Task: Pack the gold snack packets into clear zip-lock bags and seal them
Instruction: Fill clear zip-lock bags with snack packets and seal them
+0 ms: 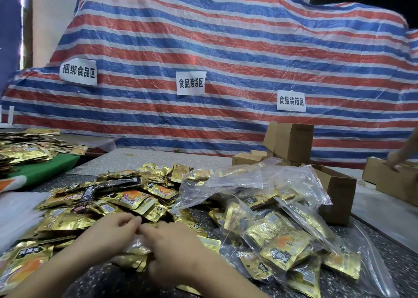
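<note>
A heap of loose gold snack packets [126,198] covers the dark speckled table in front of me. My left hand [108,227] and my right hand [172,245] meet low in the middle, fingertips together, pinching the top edge of a clear zip-lock bag [135,248] with gold packets inside. To the right lies a pile of filled clear bags [282,236]; whether they are sealed I cannot tell. Empty clear bags [237,180] lie crumpled behind them.
An open cardboard box [337,189] stands right of the bags, with more boxes [291,139] behind. Another person's hand [395,159] rests on a box at far right. More gold packets [24,148] lie on a green surface at left. A striped tarp [226,60] with paper signs fills the background.
</note>
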Demonstrator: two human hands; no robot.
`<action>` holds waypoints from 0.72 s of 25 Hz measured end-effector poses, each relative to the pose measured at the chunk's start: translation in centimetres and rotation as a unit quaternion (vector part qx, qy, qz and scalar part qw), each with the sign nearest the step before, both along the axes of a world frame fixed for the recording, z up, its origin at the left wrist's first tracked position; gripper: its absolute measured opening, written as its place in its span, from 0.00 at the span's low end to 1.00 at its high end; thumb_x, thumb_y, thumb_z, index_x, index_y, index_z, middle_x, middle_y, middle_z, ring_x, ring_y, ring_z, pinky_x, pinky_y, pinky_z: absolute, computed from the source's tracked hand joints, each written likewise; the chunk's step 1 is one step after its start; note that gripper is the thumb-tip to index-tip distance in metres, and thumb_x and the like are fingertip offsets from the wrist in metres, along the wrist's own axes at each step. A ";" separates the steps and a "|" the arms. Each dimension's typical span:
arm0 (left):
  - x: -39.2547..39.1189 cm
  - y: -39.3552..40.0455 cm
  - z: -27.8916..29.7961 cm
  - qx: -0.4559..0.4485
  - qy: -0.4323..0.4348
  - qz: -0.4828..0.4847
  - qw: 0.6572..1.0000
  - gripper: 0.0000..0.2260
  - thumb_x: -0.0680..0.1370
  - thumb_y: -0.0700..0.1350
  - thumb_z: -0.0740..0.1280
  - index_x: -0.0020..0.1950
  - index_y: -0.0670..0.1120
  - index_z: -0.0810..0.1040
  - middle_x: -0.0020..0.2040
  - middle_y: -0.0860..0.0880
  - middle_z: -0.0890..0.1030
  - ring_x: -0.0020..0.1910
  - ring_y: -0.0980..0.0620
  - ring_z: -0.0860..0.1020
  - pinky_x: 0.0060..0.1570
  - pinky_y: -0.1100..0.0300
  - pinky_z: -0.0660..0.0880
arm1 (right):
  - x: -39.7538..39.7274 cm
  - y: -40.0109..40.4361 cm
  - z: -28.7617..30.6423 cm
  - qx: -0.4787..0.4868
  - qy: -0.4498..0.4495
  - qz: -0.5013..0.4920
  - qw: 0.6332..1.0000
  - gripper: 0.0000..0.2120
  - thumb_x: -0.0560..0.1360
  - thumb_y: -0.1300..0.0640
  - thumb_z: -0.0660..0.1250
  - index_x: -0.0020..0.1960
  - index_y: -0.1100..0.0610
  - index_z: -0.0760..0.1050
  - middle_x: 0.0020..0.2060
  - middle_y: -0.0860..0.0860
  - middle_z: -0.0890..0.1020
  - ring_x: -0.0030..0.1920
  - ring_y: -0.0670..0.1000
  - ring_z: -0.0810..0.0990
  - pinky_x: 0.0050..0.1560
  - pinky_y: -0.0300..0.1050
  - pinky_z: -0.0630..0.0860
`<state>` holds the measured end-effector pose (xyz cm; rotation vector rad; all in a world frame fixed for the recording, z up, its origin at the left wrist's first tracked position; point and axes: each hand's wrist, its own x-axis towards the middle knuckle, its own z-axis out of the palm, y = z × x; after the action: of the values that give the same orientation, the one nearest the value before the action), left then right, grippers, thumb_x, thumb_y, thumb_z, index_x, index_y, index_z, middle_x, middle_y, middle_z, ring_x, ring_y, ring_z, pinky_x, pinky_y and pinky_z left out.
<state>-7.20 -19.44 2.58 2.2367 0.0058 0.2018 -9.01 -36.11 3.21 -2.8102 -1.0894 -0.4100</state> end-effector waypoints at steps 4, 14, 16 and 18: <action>0.5 -1.5 1.5 -0.105 -0.060 -0.013 0.993 0.08 0.81 0.49 0.64 0.45 0.52 0.81 0.49 0.52 0.83 0.44 0.58 0.80 0.37 0.61 0.79 | 0.9 -1.4 1.8 0.027 0.006 -0.040 0.999 0.34 0.73 0.60 0.64 0.74 0.45 0.55 0.51 0.56 0.72 0.50 0.58 0.74 0.50 0.56 0.77; 5.3 -5.4 2.7 -0.130 -0.236 0.029 0.962 0.22 0.83 0.54 0.56 0.75 0.49 0.63 0.70 0.46 0.71 0.60 0.53 0.71 0.57 0.53 0.69 | 8.6 -8.4 8.1 0.129 -0.086 -0.204 0.967 0.35 0.76 0.63 0.61 0.79 0.44 0.54 0.58 0.52 0.75 0.56 0.52 0.74 0.57 0.50 0.78; 6.6 -5.7 2.2 -0.116 -0.226 0.026 0.967 0.22 0.83 0.53 0.58 0.75 0.48 0.63 0.69 0.47 0.73 0.59 0.53 0.72 0.55 0.52 0.72 | 10.4 -11.1 10.0 0.126 -0.099 -0.252 0.954 0.31 0.78 0.58 0.59 0.79 0.46 0.54 0.62 0.56 0.74 0.58 0.58 0.75 0.55 0.54 0.76; 7.5 -5.8 1.3 -0.076 -0.220 0.034 0.972 0.21 0.82 0.53 0.59 0.74 0.48 0.64 0.68 0.48 0.73 0.60 0.52 0.74 0.57 0.50 0.74 | 12.4 -13.8 11.5 0.120 -0.100 -0.289 0.945 0.28 0.78 0.53 0.57 0.78 0.47 0.56 0.63 0.59 0.74 0.60 0.62 0.74 0.54 0.55 0.75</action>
<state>0.30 -25.23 3.83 1.9985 -0.1360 0.7068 3.37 -49.91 14.66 -2.8518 -0.1803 -0.8275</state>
